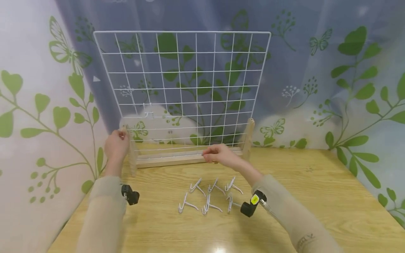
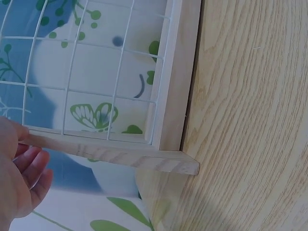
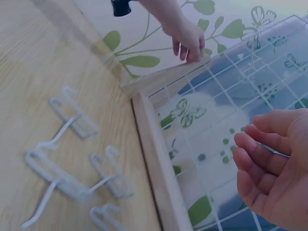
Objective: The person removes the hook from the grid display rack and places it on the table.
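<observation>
A white wire grid point(image 1: 196, 72) stands upright in a wooden stand point(image 1: 172, 161). My left hand point(image 1: 117, 144) pinches the upper end of the stand's left side post point(image 2: 91, 148) between thumb and fingers. In front of the grid's lower part is my right hand point(image 1: 221, 154), its fingers loosely bent; the right wrist view shows nothing held in that hand point(image 3: 272, 168). One white hook point(image 1: 149, 114) hangs on the grid's left part. Several white metal hooks point(image 1: 207, 205) lie in two rows on the table before the stand, with a hook point(image 3: 57, 175) large in the right wrist view.
The wooden table point(image 1: 284, 196) reaches back to a patterned curtain point(image 1: 300, 70) with green leaves and butterflies. A second side post point(image 1: 248, 138) supports the grid at the right. Black cameras are strapped to both sleeves, the right camera point(image 1: 250, 207) close beside the hooks.
</observation>
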Tool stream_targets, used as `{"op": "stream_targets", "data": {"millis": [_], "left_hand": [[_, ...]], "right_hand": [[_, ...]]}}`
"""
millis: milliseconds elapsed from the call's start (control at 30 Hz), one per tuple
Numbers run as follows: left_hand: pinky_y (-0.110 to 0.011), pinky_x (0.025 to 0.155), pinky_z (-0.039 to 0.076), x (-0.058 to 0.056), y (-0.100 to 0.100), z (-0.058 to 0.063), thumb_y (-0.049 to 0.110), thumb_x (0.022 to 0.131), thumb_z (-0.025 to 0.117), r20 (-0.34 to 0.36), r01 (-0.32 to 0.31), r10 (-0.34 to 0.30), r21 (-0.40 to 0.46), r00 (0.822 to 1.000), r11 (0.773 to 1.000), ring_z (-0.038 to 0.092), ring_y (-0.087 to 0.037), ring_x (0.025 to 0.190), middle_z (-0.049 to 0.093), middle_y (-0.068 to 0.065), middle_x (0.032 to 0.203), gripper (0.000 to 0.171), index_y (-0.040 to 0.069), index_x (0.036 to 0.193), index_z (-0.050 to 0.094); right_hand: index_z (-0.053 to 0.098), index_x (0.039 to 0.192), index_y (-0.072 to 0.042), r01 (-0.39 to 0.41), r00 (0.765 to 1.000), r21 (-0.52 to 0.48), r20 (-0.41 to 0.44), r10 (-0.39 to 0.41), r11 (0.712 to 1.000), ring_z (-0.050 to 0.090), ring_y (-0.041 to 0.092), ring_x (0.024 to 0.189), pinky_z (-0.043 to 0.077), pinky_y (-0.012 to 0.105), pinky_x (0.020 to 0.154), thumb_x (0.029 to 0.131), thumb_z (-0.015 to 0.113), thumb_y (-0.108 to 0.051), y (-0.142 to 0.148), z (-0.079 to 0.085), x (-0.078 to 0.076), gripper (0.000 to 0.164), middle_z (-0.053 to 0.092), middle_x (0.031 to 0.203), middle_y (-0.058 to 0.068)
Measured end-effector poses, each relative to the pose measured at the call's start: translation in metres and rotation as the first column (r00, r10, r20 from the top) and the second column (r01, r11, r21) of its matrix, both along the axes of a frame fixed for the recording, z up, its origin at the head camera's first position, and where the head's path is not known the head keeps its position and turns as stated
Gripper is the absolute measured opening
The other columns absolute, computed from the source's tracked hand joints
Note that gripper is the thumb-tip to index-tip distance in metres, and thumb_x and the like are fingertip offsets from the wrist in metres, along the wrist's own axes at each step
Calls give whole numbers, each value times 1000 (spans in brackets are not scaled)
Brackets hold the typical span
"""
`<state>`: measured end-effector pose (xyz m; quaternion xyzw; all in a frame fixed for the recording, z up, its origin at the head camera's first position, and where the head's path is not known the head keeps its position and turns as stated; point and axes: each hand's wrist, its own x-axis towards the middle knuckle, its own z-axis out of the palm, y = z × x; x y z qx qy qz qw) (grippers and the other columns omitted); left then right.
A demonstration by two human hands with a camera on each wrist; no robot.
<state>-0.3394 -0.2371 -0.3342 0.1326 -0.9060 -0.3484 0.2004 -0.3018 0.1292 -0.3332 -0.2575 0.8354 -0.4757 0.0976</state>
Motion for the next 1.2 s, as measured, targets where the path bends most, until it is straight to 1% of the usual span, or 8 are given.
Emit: {"op": "stream_targets", "data": {"millis": [167,333,633,700,800,933,1033,1200], "left_hand": [[-49,85,41,1,-1,0,28,95,41,-17,8,-8,-3,1000,1000,54,-40,98,57,-23,109,37,-2,113,52],[-49,84,41,-1,0,-1,27,94,41,-36,4,-5,-21,999,1000,55,-39,97,59,-23,108,36,-2,111,53],[-48,83,42,-4,-3,-4,25,93,44,-27,-3,2,-18,1000,1000,56,-37,95,60,-21,106,32,0,111,53],[-48,82,42,-4,-4,-5,25,93,44,-32,-7,6,-22,999,1000,56,-37,95,60,-20,106,32,0,111,53],[-48,81,42,-6,-2,-5,25,93,44,-37,-3,2,-27,999,1000,56,-37,94,60,-20,105,31,0,110,53],[-48,80,42,-6,1,-3,24,93,44,-35,2,-3,-33,999,999,56,-37,94,61,-20,105,30,0,109,53],[-48,79,43,-5,2,-3,24,93,43,-37,13,-14,-36,999,999,56,-38,94,60,-21,105,31,-1,110,53],[-49,80,42,-1,-4,-6,25,94,42,-62,5,-8,-49,998,999,56,-39,95,60,-23,105,33,-3,109,53]], "right_hand": [[60,113,3,71,997,-101,-20,-74,992,58,22,83,48,31,71,92,56,-15,-28,26,-13,28,65,90,7],[60,114,-1,135,989,-233,-19,-144,963,59,28,88,46,27,66,93,56,-18,-55,50,-23,28,65,94,9],[61,112,-1,150,985,-356,-25,-170,922,58,15,79,49,34,72,93,57,-18,-96,80,-34,26,65,92,9],[61,112,-1,149,984,-365,-37,-174,919,58,14,77,49,30,68,93,57,-18,-105,86,-36,27,64,90,7],[61,112,1,157,983,-380,-31,-182,912,56,12,75,46,24,63,92,57,-18,-113,93,-40,27,63,88,7],[60,114,1,180,981,-388,7,-192,904,55,11,74,46,25,64,93,57,-16,-126,99,-44,28,64,90,9],[60,115,-1,205,977,-379,15,-215,902,57,13,76,48,27,66,93,57,-17,-137,100,-46,28,64,93,10],[64,110,-5,244,965,-377,7,-261,893,59,15,77,47,23,62,91,59,-20,-160,98,-47,24,67,91,8]]}}
